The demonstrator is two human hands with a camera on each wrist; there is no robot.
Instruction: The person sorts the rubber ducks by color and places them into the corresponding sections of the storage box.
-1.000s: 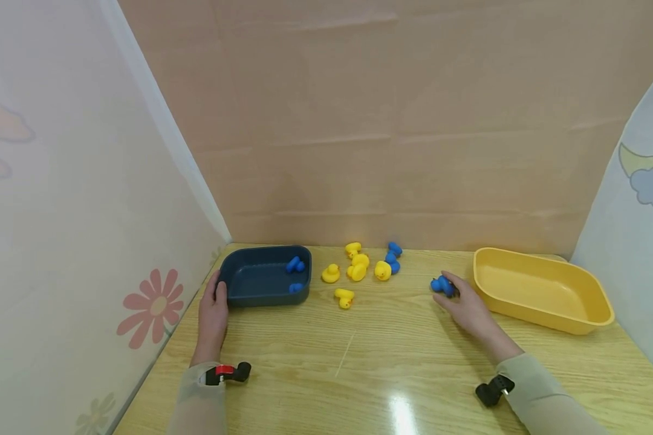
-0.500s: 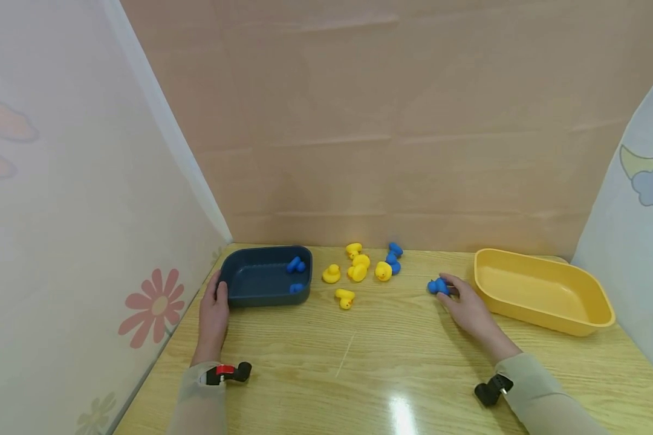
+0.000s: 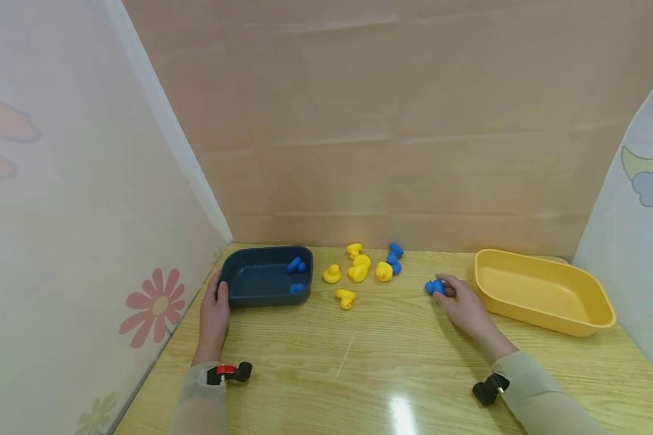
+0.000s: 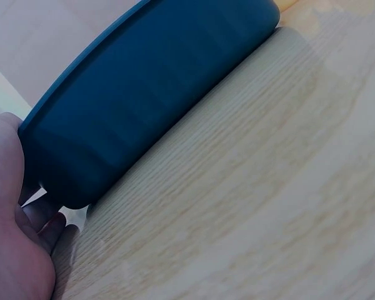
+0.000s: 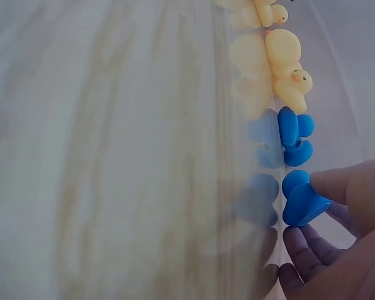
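Two trays stand on the wooden tabletop [image 3: 386,344]: a dark blue tray [image 3: 258,281] at the left and a yellow tray [image 3: 541,296] at the right. Five blue rubber ducks show. Two lie in the dark blue tray, two are close together near the back wall [image 3: 326,151], and the held blue duck [image 3: 438,287] is in the right hand [image 3: 465,307], pinched between thumb and fingers. It sits at the fingertips, on the hand's left side, low over or on the tabletop; which, I cannot tell. Yellow rubber ducks [image 3: 332,274] number about five; overlap blurs the count. The left hand [image 3: 214,308] rests against the dark blue tray's left end, thumb and fingers parted.
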